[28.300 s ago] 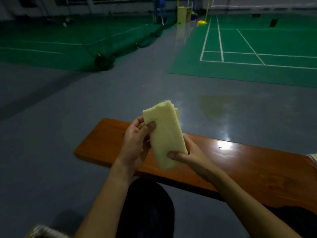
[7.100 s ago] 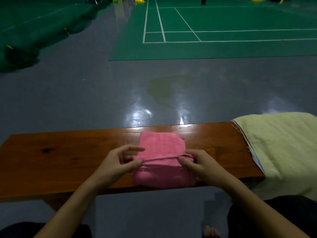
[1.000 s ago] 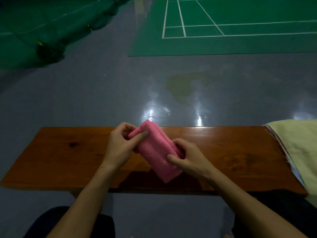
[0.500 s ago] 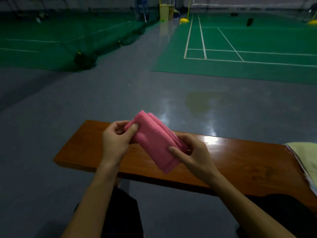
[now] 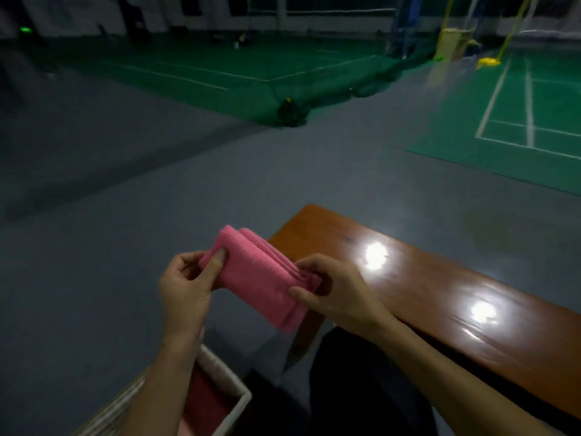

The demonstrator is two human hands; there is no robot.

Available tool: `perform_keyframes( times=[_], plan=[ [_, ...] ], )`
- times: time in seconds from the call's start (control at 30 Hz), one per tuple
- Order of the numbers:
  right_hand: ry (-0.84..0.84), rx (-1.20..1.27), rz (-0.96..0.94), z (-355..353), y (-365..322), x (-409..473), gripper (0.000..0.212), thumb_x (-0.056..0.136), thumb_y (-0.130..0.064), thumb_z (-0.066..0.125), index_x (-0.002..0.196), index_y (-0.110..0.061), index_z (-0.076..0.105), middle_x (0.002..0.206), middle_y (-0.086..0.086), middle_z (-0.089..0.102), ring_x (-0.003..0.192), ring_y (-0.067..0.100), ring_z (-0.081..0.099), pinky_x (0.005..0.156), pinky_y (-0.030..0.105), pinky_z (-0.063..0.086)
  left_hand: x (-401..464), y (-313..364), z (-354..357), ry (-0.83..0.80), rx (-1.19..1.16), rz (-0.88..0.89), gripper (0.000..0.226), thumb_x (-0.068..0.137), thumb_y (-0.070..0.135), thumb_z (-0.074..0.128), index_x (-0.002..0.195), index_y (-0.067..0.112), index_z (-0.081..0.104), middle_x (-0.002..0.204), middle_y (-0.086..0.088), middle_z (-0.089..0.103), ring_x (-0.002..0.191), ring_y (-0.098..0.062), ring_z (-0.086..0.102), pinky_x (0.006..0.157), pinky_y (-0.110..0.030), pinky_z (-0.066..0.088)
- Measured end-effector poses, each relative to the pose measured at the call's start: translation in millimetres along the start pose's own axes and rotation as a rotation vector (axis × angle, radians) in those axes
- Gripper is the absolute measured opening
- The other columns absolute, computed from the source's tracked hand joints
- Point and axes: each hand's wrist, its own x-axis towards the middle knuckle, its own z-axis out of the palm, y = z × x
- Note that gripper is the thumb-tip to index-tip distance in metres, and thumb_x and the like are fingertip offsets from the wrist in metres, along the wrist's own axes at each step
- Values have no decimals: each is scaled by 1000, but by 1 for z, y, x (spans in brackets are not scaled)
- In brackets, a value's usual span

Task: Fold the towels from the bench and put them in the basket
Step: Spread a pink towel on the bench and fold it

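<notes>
I hold a folded pink towel (image 5: 261,280) in both hands, off the bench (image 5: 440,297) and above the basket (image 5: 226,377).

My left hand (image 5: 185,287) pinches the towel's upper left end, thumb on top; my right hand (image 5: 336,294) grips the lower right end, fingers curled round the stacked layers. The towel's long axis runs on a slant from upper left down to lower right, spanning the gap between my hands, clear of the bench's left end. The basket sits low at the bottom left, almost directly under my left forearm, with something reddish inside. It lies nearer my left hand, so I judge the towel has to come down and towards me on that side.
</notes>
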Motion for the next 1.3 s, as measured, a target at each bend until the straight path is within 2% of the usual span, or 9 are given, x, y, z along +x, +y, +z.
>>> perform_keyframes(
  times=[0.3, 0.43, 0.53, 0.67, 0.77, 0.87, 1.1, 1.2, 1.3],
  plan=[
    [-574, 41, 240, 196, 10, 32, 30, 74, -37, 86, 91, -15, 73, 73, -3, 70, 65, 3, 58, 63, 31, 49, -14, -73, -180, 272, 186, -181, 28, 84, 13, 87, 97, -2, 69, 83, -9, 74, 69, -6, 68, 61, -20, 58],
    [-768, -15, 326, 274, 32, 17, 22, 76, -20, 88, 91, -22, 72, 72, -12, 64, 65, 2, 56, 66, 23, 45, -30, -130, -235, 321, 248, -312, 25, 83, 17, 89, 95, 6, 70, 87, -7, 76, 73, -6, 71, 61, -19, 56],
    [-850, -59, 368, 325, 50, -1, 29, 76, -23, 89, 101, -13, 77, 85, -5, 66, 78, 11, 59, 71, 23, 42, -40, -174, -267, 374, 266, -402, 23, 83, 17, 88, 95, 7, 71, 92, -10, 77, 82, -17, 73, 61, -19, 57],
    [-896, -103, 499, 371, 85, -30, 20, 72, -25, 89, 83, -17, 74, 78, -7, 65, 75, 11, 61, 71, 27, 49, -39, -232, -293, 308, 279, -567, 26, 82, 17, 90, 100, 6, 74, 97, -12, 78, 94, -30, 75, 77, -44, 63],
    [-881, -136, 621, 391, 117, -41, 31, 74, -22, 87, 62, -19, 59, 61, -9, 57, 57, 5, 52, 57, 22, 47, -26, -271, -291, 197, 311, -666, 24, 84, 9, 86, 103, 6, 72, 99, -12, 77, 93, -27, 75, 67, -29, 61],
    [-850, -167, 694, 406, 140, -47, 23, 78, -24, 84, 70, -19, 62, 67, -6, 61, 63, 11, 56, 56, 24, 44, -12, -308, -285, 138, 365, -691, 20, 87, 6, 83, 102, 10, 70, 100, -9, 74, 91, -20, 70, 64, -18, 55],
    [-931, -129, 782, 475, 162, -75, 32, 85, -30, 79, 107, -11, 68, 110, 9, 71, 104, 27, 68, 82, 27, 51, -16, -386, -323, 182, 593, -756, 16, 94, 17, 78, 107, 20, 68, 110, -4, 72, 106, -24, 69, 97, -47, 58],
    [-1007, -184, 802, 493, 171, -78, 43, 90, -29, 73, 126, -9, 62, 125, 11, 63, 117, 33, 65, 97, 37, 55, -25, -402, -323, 218, 612, -758, 17, 94, 13, 77, 109, 13, 68, 109, -7, 71, 106, -27, 68, 94, -45, 58],
    [-981, -225, 794, 496, 186, -81, 32, 91, -27, 70, 114, -6, 67, 114, 14, 68, 111, 33, 68, 93, 38, 56, -29, -417, -312, 249, 633, -750, 24, 85, 12, 86, 103, 12, 70, 101, -3, 72, 98, -25, 69, 85, -42, 59]
  ],
)
